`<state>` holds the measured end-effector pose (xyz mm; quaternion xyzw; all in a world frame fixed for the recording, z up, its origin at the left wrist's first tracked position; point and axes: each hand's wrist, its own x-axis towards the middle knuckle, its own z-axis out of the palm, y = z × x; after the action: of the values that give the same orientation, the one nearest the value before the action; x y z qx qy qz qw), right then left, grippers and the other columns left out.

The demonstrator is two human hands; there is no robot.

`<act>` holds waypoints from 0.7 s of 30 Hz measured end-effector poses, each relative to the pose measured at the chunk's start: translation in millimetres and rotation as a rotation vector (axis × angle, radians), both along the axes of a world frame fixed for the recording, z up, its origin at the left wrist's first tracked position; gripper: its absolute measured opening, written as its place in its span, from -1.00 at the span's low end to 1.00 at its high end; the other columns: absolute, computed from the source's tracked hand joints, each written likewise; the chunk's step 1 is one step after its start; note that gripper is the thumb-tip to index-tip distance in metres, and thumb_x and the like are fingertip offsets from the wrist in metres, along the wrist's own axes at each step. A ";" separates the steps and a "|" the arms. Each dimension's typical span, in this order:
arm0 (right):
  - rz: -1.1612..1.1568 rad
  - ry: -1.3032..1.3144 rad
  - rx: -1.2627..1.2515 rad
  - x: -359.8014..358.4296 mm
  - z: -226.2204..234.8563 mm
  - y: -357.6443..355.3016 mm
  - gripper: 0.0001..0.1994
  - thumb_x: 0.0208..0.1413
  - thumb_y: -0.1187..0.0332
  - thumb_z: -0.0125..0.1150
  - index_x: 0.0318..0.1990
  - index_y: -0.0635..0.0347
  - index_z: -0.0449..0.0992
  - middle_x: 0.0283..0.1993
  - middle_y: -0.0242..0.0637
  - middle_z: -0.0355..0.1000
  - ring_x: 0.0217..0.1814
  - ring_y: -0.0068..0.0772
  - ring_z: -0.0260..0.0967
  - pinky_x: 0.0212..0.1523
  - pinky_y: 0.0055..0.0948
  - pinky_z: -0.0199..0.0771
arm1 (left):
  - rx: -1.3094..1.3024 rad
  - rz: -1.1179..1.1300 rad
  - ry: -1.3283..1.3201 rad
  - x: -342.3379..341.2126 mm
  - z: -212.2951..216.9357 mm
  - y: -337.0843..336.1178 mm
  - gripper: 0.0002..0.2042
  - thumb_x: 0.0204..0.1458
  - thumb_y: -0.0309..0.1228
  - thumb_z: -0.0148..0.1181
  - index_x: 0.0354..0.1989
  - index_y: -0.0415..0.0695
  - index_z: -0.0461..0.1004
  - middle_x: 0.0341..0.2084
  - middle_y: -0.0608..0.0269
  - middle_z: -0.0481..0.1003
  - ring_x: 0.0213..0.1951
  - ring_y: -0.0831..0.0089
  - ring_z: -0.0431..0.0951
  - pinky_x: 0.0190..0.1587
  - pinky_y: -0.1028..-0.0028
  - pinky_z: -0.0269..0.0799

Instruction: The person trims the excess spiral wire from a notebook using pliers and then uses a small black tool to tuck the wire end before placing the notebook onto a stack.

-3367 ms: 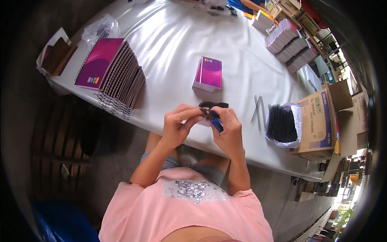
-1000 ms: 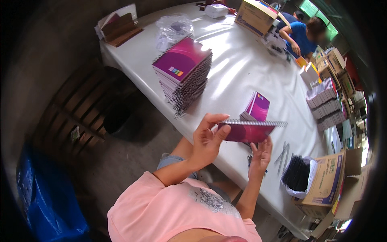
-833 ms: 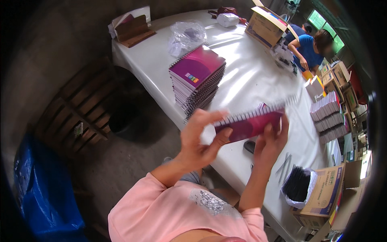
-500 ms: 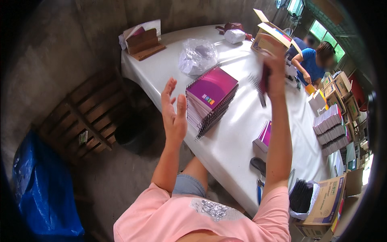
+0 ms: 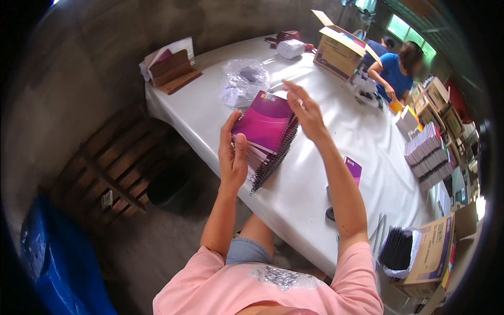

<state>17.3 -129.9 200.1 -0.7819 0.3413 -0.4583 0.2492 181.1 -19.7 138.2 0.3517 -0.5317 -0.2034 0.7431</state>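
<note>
The stack (image 5: 264,122) of purple spiral notebooks stands near the left edge of the white table (image 5: 302,205), its top cover facing up, with dark coils showing down its right side. The left hand (image 5: 233,152) is upright at the stack's left side, its fingers extended and thumb apart, gripping nothing; whether its palm presses the notebooks is hard to tell. The right hand (image 5: 306,111) is open too, fingers stretched out beside the far right corner of the top notebook, with no hold on it; contact there cannot be made out. Just beyond the stack lies a clear plastic bag (image 5: 244,81), with a brown holder (image 5: 176,76) to its left on the table's far left corner. A white bundle (image 5: 290,49) and an open carton (image 5: 338,55) are at the far side, where a person in blue (image 5: 395,73) leans at the right. Right of the right forearm is a small purple pad (image 5: 353,170), partly hidden by it. Grey-covered piles (image 5: 426,155) stand farther right. On the near right, loose wire coils (image 5: 378,231) lie beside a bunch of black coils (image 5: 396,249) in white wrapping, against a cardboard box (image 5: 430,252).
</note>
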 end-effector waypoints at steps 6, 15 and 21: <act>-0.153 -0.064 -0.064 13.3 -17.4 28.9 -0.58 0.23 0.05 -0.04 0.11 0.11 0.36 -0.06 -0.16 0.46 0.01 -0.19 0.38 0.04 -0.29 0.28 | -0.069 0.042 -0.012 -1.2 -4.8 -7.9 -0.59 0.28 -0.22 -0.21 0.17 -0.24 0.23 0.09 0.11 0.31 0.12 0.39 0.27 0.18 0.45 0.10; -0.509 -0.232 -0.125 -58.6 -43.9 31.6 -0.59 0.13 0.24 0.15 0.13 0.11 0.33 0.10 -0.14 0.30 0.14 -0.24 0.26 0.15 -0.33 0.22 | 0.003 0.271 0.151 11.4 -7.4 0.8 -0.47 0.26 -0.04 -0.30 0.27 -0.13 0.04 0.20 0.09 0.20 0.24 0.29 0.17 0.25 0.28 0.00; -1.096 0.372 0.662 -239.2 -151.1 101.3 -0.22 -0.27 -0.21 0.34 0.04 0.19 0.41 -0.06 0.02 0.45 0.01 -0.03 0.41 0.05 -0.25 0.36 | -0.485 0.494 0.158 1.3 30.9 70.6 -0.52 0.21 -0.11 -0.19 0.21 -0.10 0.03 0.15 0.08 0.20 0.24 0.15 0.14 0.22 0.20 0.10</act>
<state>-221.9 -28.6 48.9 -0.4437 0.8493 -0.2472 0.1442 182.4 50.9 169.2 0.2661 -0.4042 0.0879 0.8707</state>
